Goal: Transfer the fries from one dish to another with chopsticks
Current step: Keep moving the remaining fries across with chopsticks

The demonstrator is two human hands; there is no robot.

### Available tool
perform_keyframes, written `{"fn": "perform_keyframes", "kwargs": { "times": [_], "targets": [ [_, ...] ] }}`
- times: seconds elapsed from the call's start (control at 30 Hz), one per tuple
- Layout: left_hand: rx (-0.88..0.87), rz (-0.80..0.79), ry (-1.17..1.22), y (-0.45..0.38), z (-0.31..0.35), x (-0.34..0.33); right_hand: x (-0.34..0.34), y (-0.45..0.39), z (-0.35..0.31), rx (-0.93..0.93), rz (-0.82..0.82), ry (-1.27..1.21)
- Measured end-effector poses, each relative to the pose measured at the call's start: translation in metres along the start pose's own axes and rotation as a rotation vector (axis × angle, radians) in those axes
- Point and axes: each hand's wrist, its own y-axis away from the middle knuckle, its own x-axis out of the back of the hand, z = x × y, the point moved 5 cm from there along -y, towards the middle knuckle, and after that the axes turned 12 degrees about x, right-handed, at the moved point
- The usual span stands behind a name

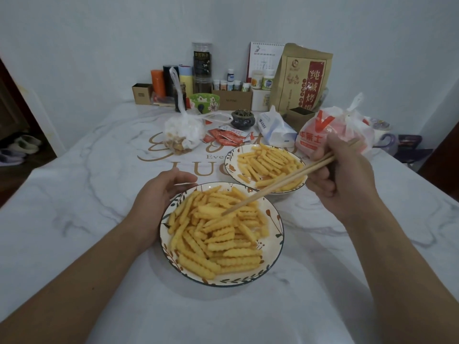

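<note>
- Nearest to me is the near plate [273, 249], full of crinkle fries [218, 234]; I cannot count them, they are many and lie in a heap.
- My left hand [161, 192] holds the rim of this plate at its far left side, fingers curled around the edge. I judge this is to keep the plate from sliding while the sticks work in it.
- There are two chopsticks [275, 184], close together and almost parallel. Their tips rest down among the fries in the upper part of the near plate. I cannot tell if a fry is already pinched between the tips.
- My right hand [340, 175] grips the chopsticks near their upper end, fingers closed around them, and it hangs to the right of the plates so the sticks come down at a slant.
- Just behind, touching or almost touching the first, stands the far plate [229, 160], one more, so two plates in all. It holds a smaller layer of fries [268, 162], so I judge that it is the one being filled.
- Beyond it, on the table [74, 219], lie some red sauce packets [228, 137], and I count three plastic bags [183, 132] in a row.
- Farthest, near the wall, are a green bowl [205, 101], a brown paper bag [305, 78], one calendar [263, 58], and several small bottles [231, 83].
</note>
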Motion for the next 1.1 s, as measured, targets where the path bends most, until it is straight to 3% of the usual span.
{"fn": "perform_keyframes", "kwargs": {
  "times": [0.33,0.4,0.53,0.67,1.1],
  "targets": [
    [0.010,0.017,-0.011,0.004,0.002,-0.003,-0.028,0.013,0.000,-0.048,-0.167,0.108],
    [0.000,0.036,-0.023,0.005,0.002,-0.003,-0.023,0.010,-0.003,-0.025,-0.121,0.089],
    [-0.021,0.047,-0.007,0.006,0.003,-0.005,-0.004,0.002,-0.008,0.084,0.120,0.004],
    [-0.025,0.058,-0.016,0.009,0.004,-0.008,0.004,0.004,-0.015,0.288,0.254,0.283],
    [-0.059,0.061,-0.095,0.002,0.004,-0.002,0.003,0.001,0.005,0.304,0.131,0.535]
  ]
}}
